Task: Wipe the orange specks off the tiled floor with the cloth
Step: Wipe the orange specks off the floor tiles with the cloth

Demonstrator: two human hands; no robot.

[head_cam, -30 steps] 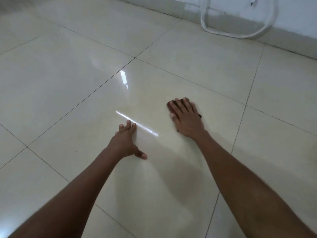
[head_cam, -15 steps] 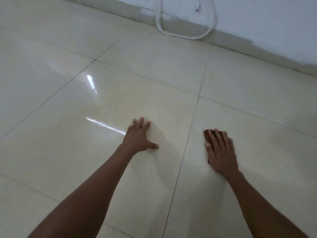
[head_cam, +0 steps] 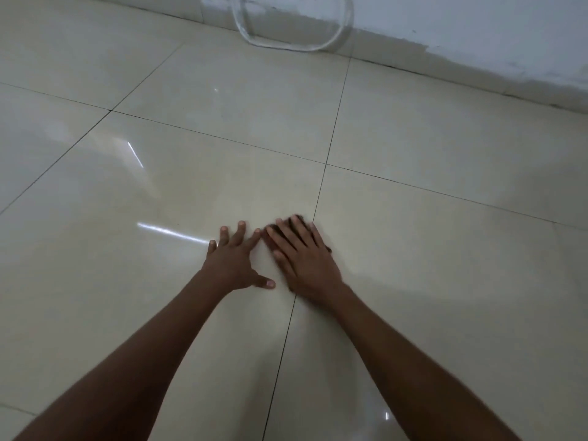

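Note:
My right hand (head_cam: 302, 253) lies flat on a small dark brown cloth (head_cam: 297, 218) and presses it onto the glossy cream tiled floor (head_cam: 445, 265), just left of a grout line. Only the cloth's edges show past the fingertips and at the right of the palm. My left hand (head_cam: 234, 259) rests flat on the tile beside it with fingers spread, its index fingertip almost touching my right hand. No orange specks can be made out on the tiles.
A grey-white wall with a scuffed base (head_cam: 477, 58) runs along the far side. A loop of clear hose (head_cam: 286, 46) lies against it on the floor. Dark grout lines (head_cam: 321, 186) cross between the large tiles.
My right hand has slid the cloth leftwards across the grout line, right up to my left hand. The view has shifted with it; my left hand stays planted on the tile.

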